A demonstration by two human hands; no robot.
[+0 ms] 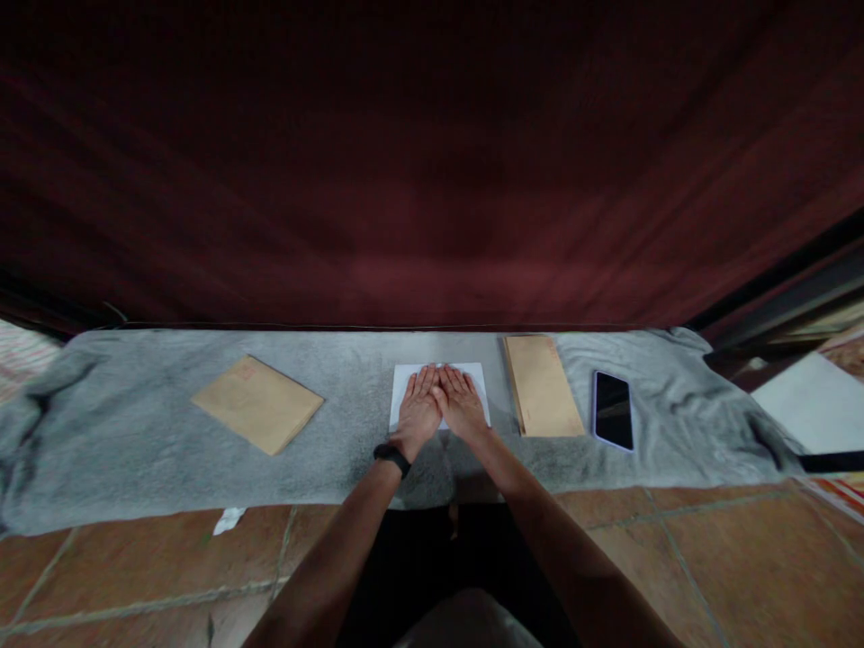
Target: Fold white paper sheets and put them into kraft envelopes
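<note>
A white sheet of paper (402, 374) lies on the grey cloth in front of me, mostly covered by both hands. My left hand (419, 405), with a black band on its wrist, rests flat on the paper's left half, fingers stretched forward. Beside it my right hand (463, 402) presses flat on the right half, its thumb touching the left hand. To the right lies a stack of brown envelopes (545, 387). More brown envelopes (257, 405) lie at an angle on the left.
A phone (613, 410) with a dark screen lies right of the envelope stack. The grey cloth (148, 450) ends at a dark red curtain (432, 225) at the back. A crumpled white scrap (229, 520) is on the tiled floor (121, 562).
</note>
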